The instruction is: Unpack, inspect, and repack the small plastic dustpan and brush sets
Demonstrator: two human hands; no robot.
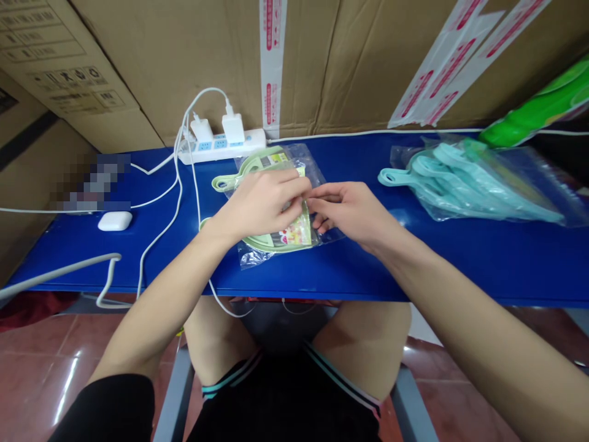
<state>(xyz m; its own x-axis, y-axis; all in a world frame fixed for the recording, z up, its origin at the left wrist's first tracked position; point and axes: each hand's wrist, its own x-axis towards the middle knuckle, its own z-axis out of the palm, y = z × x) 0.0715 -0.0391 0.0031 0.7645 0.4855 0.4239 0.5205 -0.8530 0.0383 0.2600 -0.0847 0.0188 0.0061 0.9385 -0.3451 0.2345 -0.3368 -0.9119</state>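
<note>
L hand [260,205] clamped on bagged green dustpan [271,244], R hand [350,212] together with it, fingertips on label card [298,233], grip unclear; pack steadied against blue table [460,270].

Left hand [260,205] and right hand [352,212] positioned palm-down at centre, fingers curled, fingertips just beside each other. Left forearm [159,301] and right forearm [464,313] bare, angled inward from the lower frame.

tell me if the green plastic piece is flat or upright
Flat: the pale green handled plastic piece rests on a clear bag under the left hand and right hand.
</note>
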